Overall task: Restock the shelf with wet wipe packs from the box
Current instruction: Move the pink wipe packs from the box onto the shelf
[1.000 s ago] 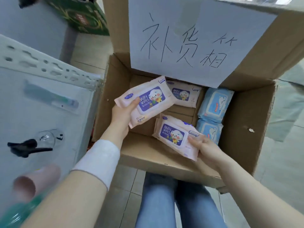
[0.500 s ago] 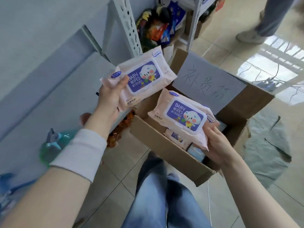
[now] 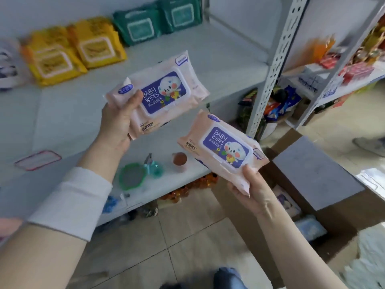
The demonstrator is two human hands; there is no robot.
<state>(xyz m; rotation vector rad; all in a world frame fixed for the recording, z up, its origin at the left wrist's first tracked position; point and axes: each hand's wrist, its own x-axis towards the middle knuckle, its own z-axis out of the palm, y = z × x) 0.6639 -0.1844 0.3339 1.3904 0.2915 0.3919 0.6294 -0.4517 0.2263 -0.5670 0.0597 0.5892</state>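
Am holding two pink baby wipes packs in front of shelf [image 3: 218,65]. My left hand [image 3: 118,122] is gripping upper pink pack [image 3: 158,94] at its left end, thumb lying on top face, other fingers wrapping underneath. My right hand [image 3: 250,188] is pinching lower pink pack [image 3: 225,147] at near corner, thumb on top. Neither pack touching shelf. Yellow packs [image 3: 68,51] and green packs [image 3: 158,21] lying at shelf back. Box [image 3: 308,170] sitting on floor at right, flaps open, blue pack [image 3: 310,226] showing inside.

Grey shelf [image 3: 218,59] carries yellow packs [image 3: 68,53] and green packs [image 3: 158,19] at its back
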